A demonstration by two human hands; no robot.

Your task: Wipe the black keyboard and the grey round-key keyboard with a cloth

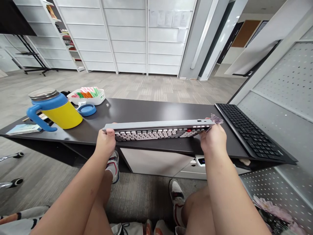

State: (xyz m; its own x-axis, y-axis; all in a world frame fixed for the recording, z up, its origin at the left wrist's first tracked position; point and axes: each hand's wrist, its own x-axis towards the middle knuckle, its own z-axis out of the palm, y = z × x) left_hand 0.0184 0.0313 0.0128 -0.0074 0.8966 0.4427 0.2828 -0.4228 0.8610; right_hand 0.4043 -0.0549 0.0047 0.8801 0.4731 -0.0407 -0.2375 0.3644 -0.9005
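Observation:
A light grey keyboard (156, 133) with pale keys and one red key is held up on its long edge above the dark desk (151, 109). Its keys face toward me and downward. My left hand (105, 139) grips the left end, thumb on the near side. At the other end my right hand (214, 136) is closed round the keyboard, with some fingers hidden behind it. A piece of striped, patterned material (216, 118) sticks out by my right hand; I cannot make out what it is.
A blue-and-yellow mug (65, 114), a blue lid (87, 110) and a white basket (99, 98) with colourful contents stand on the left. A black keyboard (246, 130) lies along the right side by a perforated panel (288, 81). Pink flowers (274, 209) are at lower right.

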